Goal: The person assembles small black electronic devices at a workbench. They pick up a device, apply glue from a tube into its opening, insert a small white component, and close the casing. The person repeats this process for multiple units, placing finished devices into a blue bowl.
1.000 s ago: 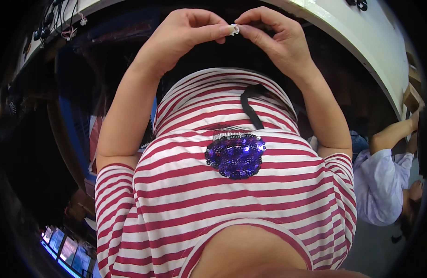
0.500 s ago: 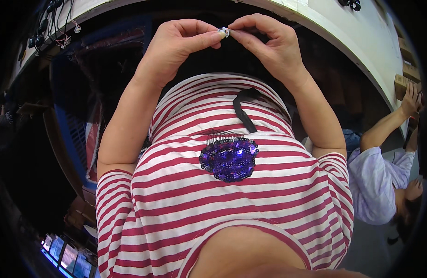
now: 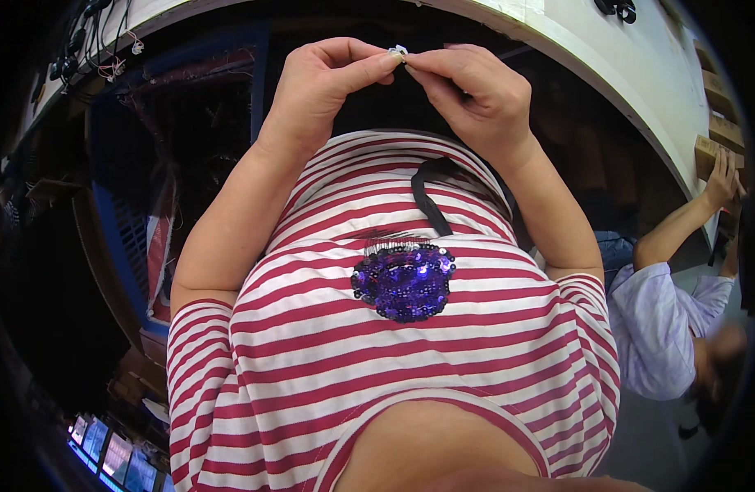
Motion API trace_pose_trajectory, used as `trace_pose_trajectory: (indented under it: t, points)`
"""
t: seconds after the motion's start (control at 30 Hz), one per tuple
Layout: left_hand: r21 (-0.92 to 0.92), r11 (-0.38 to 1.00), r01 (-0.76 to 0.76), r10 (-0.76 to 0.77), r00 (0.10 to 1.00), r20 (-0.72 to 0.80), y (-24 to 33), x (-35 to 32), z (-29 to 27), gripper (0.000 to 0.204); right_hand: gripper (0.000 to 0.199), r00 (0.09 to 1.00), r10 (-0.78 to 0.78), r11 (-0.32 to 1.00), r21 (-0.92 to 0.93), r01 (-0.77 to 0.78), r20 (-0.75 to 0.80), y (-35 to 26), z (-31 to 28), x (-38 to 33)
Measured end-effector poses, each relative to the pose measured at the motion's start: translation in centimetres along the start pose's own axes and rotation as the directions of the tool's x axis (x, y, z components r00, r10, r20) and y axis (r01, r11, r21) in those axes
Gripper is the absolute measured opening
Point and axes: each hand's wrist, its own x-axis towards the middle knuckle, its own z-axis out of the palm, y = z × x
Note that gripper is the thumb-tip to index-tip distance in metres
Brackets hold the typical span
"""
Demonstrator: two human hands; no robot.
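Note:
A small white piece sits between my fingertips at the top of the view, too small to tell its kind. My left hand pinches it between thumb and forefinger. From the other side my right hand comes in with thumb and forefinger closed, their tips right against the piece. Whatever lies between those right fingertips is too small to make out. Both hands are held up in front of my striped shirt, beside the near edge of a white table.
The white table curves across the top and right. Dark cables hang at the upper left, above a blue plastic crate. At the far right a co-worker has a hand on a brown cardboard box.
My left hand has shifted slightly right. My right fingers have closed in and turned at the white piece, with the forefinger now along it. The piece has moved slightly up and right.

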Motion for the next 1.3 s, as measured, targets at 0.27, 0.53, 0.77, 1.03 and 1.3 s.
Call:
trace_pose_trajectory:
  t: [0.27,0.53,0.77,1.03,1.3]
  points:
    - [-0.305,0.934,0.185,-0.184,0.982,0.033,-0.5,0.1,-0.5,0.017,0.015,0.997,-0.081,0.991,-0.105,0.078,-0.02,-0.4,0.9,-0.1]
    - [-0.089,0.991,0.098,-0.087,0.988,0.124,0.9,-0.4,-1.6,0.02,0.018,0.96,0.265,0.955,0.109,-0.275,0.094,-1.4,0.8,-0.1]
    - [0.189,0.968,-0.163,0.164,0.986,0.009,0.5,-1.4,1.3,0.052,0.019,0.668,0.709,0.453,0.581,-0.676,0.224,-2.2,-1.6,1.1]
    - [0.004,0.907,-0.422,0.42,0.903,0.093,0.0,-1.2,3.1,0.038,0.008,0.827,0.562,0.573,0.732,-0.368,-0.024,-2.9,-2.6,2.2]
    - [0.056,0.949,-0.31,0.308,0.95,0.045,1.7,-1.5,0.8,0.017,0.018,0.955,-0.24,0.97,0.077,0.23,0.172,-3.9,-2.2,3.9]
